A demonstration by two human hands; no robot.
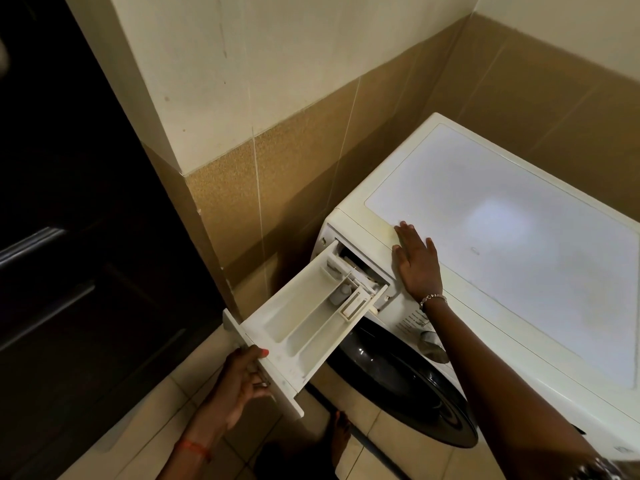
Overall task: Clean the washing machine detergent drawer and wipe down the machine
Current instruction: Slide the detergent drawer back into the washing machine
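Observation:
A white front-loading washing machine (pixel 502 216) stands in a tiled corner, its dark round door (pixel 398 379) facing lower left. The white detergent drawer (pixel 304 327) is pulled far out of its slot, showing long compartments and a small insert at the back. My left hand (pixel 242 379) grips the drawer's front panel from below, thumb on the top edge. My right hand (pixel 417 263) lies flat, fingers spread, on the machine's top near the front left corner, just beside the drawer slot.
A dark wooden door (pixel 69 237) fills the left side. Brown and cream wall tiles (pixel 294 161) rise behind the machine. Beige floor tiles (pixel 166 417) lie below, and a bare foot (pixel 341 434) shows near the machine's base.

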